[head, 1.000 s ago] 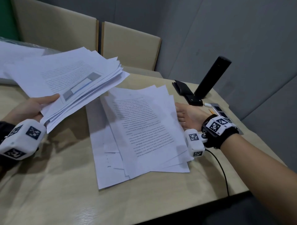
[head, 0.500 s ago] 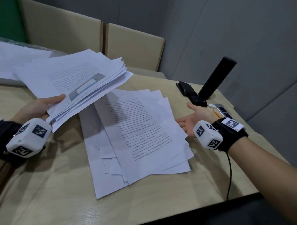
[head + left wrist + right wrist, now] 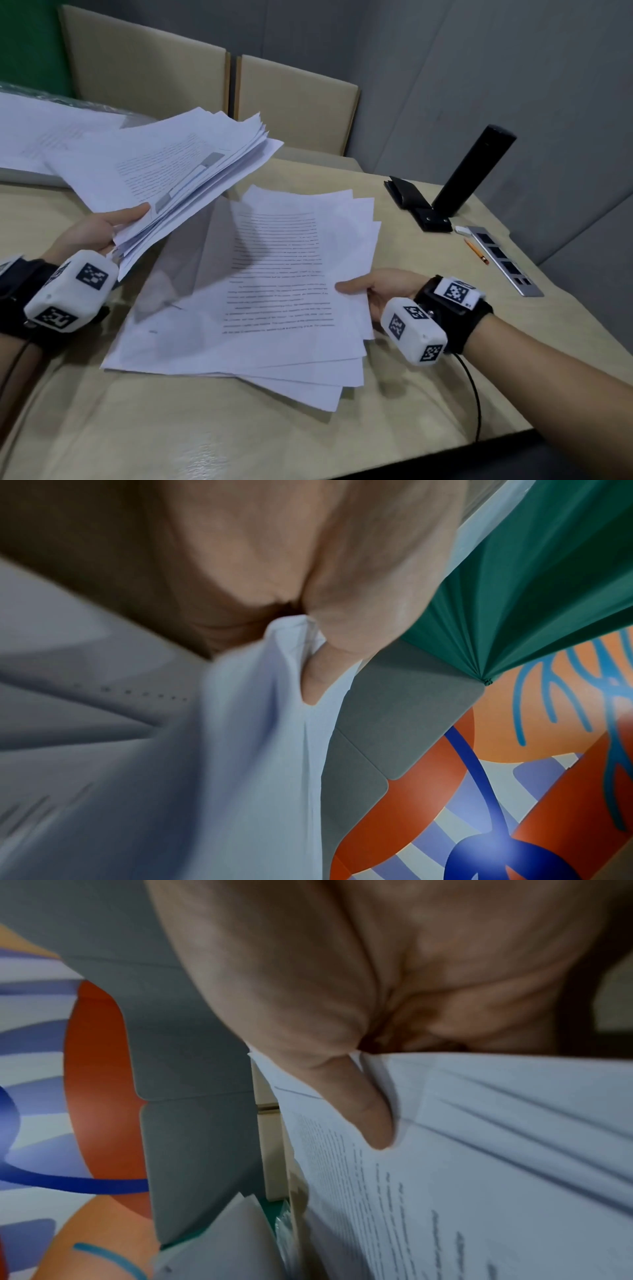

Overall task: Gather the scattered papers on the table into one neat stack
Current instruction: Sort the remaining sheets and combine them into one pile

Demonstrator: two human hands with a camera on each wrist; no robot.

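My left hand [image 3: 102, 228] grips a thick, uneven stack of printed papers [image 3: 164, 168] by its near corner and holds it tilted above the table's left side; in the left wrist view the thumb [image 3: 329, 674] pinches the paper stack's edge [image 3: 267, 750]. A second fanned pile of printed sheets [image 3: 274, 274] is at the table's middle. My right hand [image 3: 373, 291] grips this pile's right edge, thumb on top and fingers hidden under it. The right wrist view shows the thumb [image 3: 363, 1112] pressing the top printed sheet [image 3: 445, 1191], with several sheets fanned below.
On the beige table [image 3: 205, 438], at the far right, lie a black wallet-like case [image 3: 414, 202], a leaning black cylinder [image 3: 472, 171], a pencil [image 3: 476, 251], a small white eraser [image 3: 463, 230] and a grey strip [image 3: 503, 260]. More papers [image 3: 41, 137] lie far left. Two chairs stand behind.
My right hand turned from palm-up beside the middle pile to gripping its right edge, thumb on top, and the pile has shifted. The left hand still holds its stack raised.
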